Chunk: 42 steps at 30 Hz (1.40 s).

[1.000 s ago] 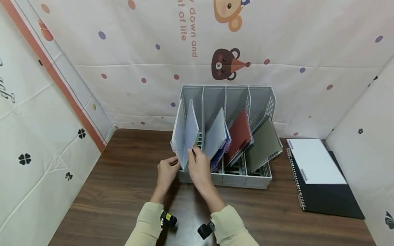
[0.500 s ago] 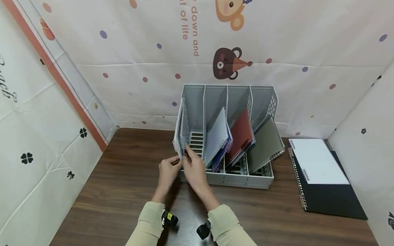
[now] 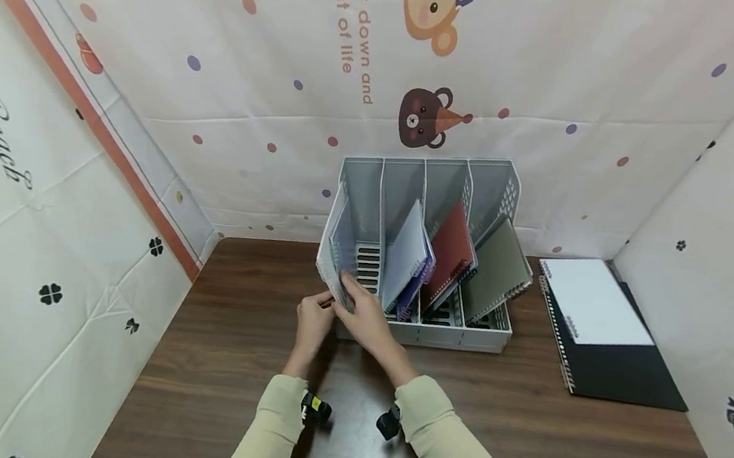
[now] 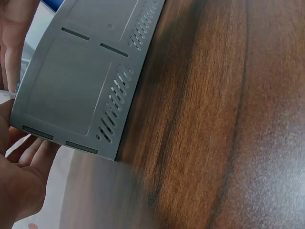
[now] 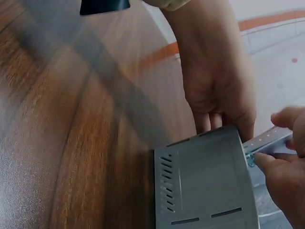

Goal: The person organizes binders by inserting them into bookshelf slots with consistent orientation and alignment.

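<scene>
A grey file organizer [image 3: 450, 338] with upright dividers stands against the back wall. At its front left corner, my left hand [image 3: 313, 322] grips the edge; in the left wrist view its fingers curl behind the grey wall. My right hand [image 3: 365, 318] pinches the front edge of a pale blue spiral notebook [image 3: 345, 249] in the leftmost compartment. A pale panel with small holes [image 5: 264, 139] lies beside the notebook's teal coil in the right wrist view; whether it is a cover or the organizer's side, I cannot tell.
Pale and purple notebooks [image 3: 405, 253], a red notebook [image 3: 450, 252] and an olive notebook [image 3: 497, 269] lean in the other compartments. To the right, a white notebook [image 3: 597, 306] lies on a black one [image 3: 626, 375]. Brown wooden table [image 3: 221, 334], printed cloth walls around.
Two pale notebooks or covers in the leftmost compartment came together to the left; the outer pale edge then swung slightly outward. My right hand shifted left with them. The left hand stays at the corner.
</scene>
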Available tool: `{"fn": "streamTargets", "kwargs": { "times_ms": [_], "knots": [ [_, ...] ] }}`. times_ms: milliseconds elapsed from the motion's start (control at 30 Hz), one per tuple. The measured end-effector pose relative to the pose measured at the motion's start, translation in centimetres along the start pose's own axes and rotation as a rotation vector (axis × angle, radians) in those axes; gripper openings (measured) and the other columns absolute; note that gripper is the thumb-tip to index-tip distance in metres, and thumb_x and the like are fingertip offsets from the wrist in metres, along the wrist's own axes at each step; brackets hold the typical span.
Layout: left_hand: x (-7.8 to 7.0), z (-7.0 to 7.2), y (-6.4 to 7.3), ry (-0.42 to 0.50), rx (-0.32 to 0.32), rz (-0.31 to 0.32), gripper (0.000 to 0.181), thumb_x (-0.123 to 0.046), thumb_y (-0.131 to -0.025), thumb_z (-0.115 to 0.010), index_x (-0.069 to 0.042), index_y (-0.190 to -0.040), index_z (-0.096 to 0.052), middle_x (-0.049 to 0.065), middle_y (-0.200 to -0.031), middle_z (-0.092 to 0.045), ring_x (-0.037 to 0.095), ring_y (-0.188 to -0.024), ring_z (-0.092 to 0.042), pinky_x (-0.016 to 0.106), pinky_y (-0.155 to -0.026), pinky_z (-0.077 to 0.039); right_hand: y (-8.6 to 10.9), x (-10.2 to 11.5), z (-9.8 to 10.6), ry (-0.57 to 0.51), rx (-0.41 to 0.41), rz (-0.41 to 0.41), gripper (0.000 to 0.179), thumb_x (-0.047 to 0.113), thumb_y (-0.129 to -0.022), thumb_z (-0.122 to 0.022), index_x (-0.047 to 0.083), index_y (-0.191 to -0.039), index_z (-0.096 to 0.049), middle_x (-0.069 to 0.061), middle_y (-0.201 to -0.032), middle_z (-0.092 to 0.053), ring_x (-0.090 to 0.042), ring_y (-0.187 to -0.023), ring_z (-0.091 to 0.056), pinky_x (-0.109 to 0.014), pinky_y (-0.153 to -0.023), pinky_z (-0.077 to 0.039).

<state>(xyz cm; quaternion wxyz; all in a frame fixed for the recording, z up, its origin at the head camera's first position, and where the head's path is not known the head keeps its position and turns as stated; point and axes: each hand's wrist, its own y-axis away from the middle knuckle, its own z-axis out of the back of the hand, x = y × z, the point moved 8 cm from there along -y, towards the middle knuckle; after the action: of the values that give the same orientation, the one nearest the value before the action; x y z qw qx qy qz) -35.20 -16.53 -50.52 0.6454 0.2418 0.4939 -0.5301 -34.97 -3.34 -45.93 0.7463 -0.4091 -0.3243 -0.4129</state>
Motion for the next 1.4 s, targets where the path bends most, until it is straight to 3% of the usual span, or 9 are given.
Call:
{"fn": "streamTargets", "kwargs": {
  "times_ms": [100, 267, 367, 533, 667, 900, 1133, 1233, 1400],
  "knots": [
    [-0.1, -0.2, 0.1, 0.013, 0.016, 0.016, 0.027, -0.003, -0.088, -0.068, 0.002, -0.113, -0.076, 0.019, -0.103, -0.076, 0.029, -0.096, -0.074, 0.041, -0.079, -0.061, 0.0, -0.4, 0.1, 0.004, -0.069, 0.029, 0.049, 0.004, -0.096, -0.068, -0.003, -0.142, -0.055, -0.022, -0.144, -0.056, -0.035, -0.129, -0.057, -0.043, -0.100, -0.052],
    [-0.1, -0.5, 0.1, 0.010, 0.021, 0.012, 0.026, -0.010, -0.091, -0.073, -0.001, -0.116, -0.075, 0.017, -0.108, -0.075, 0.028, -0.097, -0.074, 0.037, -0.077, -0.061, -0.3, -1.6, 0.4, -0.036, -0.217, -0.055, 0.028, 0.004, -0.093, -0.073, 0.000, -0.121, -0.070, -0.017, -0.121, -0.071, -0.029, -0.107, -0.071, -0.037, -0.086, -0.060],
    [-0.2, -0.3, 0.1, -0.017, -0.004, -0.006, 0.026, -0.011, -0.090, -0.075, -0.006, -0.116, -0.077, 0.013, -0.106, -0.075, 0.023, -0.094, -0.075, 0.030, -0.072, -0.060, -0.8, -1.8, 0.5, -0.025, -0.275, -0.107, 0.016, 0.006, -0.094, -0.072, 0.001, -0.109, -0.069, -0.016, -0.108, -0.075, -0.028, -0.097, -0.074, -0.039, -0.080, -0.060],
    [0.2, 0.3, 0.5, -0.045, -0.030, 0.010, 0.028, -0.009, -0.087, -0.075, -0.010, -0.116, -0.077, 0.010, -0.104, -0.076, 0.018, -0.082, -0.073, 0.022, -0.059, -0.050, -1.4, -2.0, -0.1, 0.024, -0.288, -0.174, 0.009, 0.005, -0.095, -0.070, 0.002, -0.102, -0.064, -0.018, -0.102, -0.074, -0.030, -0.097, -0.073, -0.042, -0.080, -0.060],
    [0.5, 0.5, 0.7, -0.067, -0.021, 0.028, 0.029, -0.012, -0.088, -0.075, -0.012, -0.117, -0.077, 0.009, -0.104, -0.077, 0.015, -0.081, -0.072, 0.019, -0.060, -0.047, -1.8, -2.1, -0.6, 0.063, -0.279, -0.183, 0.008, 0.008, -0.097, -0.068, 0.003, -0.102, -0.063, -0.018, -0.102, -0.074, -0.030, -0.096, -0.073, -0.041, -0.078, -0.059],
    [0.2, -0.1, 0.1, -0.032, -0.002, 0.018, 0.028, -0.012, -0.091, -0.075, -0.011, -0.118, -0.076, 0.010, -0.103, -0.077, 0.016, -0.069, -0.068, 0.020, -0.053, -0.043, -2.1, -2.7, -0.2, 0.064, -0.303, -0.197, 0.010, 0.009, -0.101, -0.062, 0.002, -0.107, -0.058, -0.017, -0.094, -0.070, -0.027, -0.077, -0.067, -0.037, -0.062, -0.053],
    [-0.1, -0.1, 0.0, -0.036, -0.020, -0.003, 0.028, -0.009, -0.089, -0.075, -0.009, -0.117, -0.076, 0.013, -0.106, -0.076, 0.018, -0.074, -0.072, 0.020, -0.056, -0.049, -2.1, -3.3, -0.3, 0.000, -0.267, -0.274, 0.020, 0.010, -0.105, -0.056, 0.002, -0.122, -0.057, -0.017, -0.109, -0.069, -0.028, -0.093, -0.069, -0.039, -0.074, -0.057],
    [-0.2, 0.2, 0.3, -0.028, -0.025, 0.006, 0.027, -0.006, -0.089, -0.074, -0.007, -0.116, -0.076, 0.015, -0.107, -0.075, 0.013, -0.068, -0.067, 0.020, -0.053, -0.045, -2.0, -3.2, -0.5, -0.016, -0.262, -0.282, 0.023, 0.011, -0.105, -0.056, 0.001, -0.125, -0.056, -0.018, -0.109, -0.069, -0.027, -0.092, -0.068, -0.038, -0.072, -0.057],
    [-0.3, 0.0, 0.4, -0.014, -0.004, 0.008, 0.027, -0.010, -0.093, -0.072, -0.007, -0.120, -0.074, 0.015, -0.101, -0.077, 0.005, -0.048, -0.048, 0.019, -0.048, -0.038, -1.7, -3.1, -0.5, 0.007, -0.254, -0.289, 0.039, 0.011, -0.103, -0.057, -0.004, -0.138, -0.050, -0.024, -0.109, -0.068, -0.035, -0.077, -0.067, -0.044, -0.064, -0.055]
  ]
}}
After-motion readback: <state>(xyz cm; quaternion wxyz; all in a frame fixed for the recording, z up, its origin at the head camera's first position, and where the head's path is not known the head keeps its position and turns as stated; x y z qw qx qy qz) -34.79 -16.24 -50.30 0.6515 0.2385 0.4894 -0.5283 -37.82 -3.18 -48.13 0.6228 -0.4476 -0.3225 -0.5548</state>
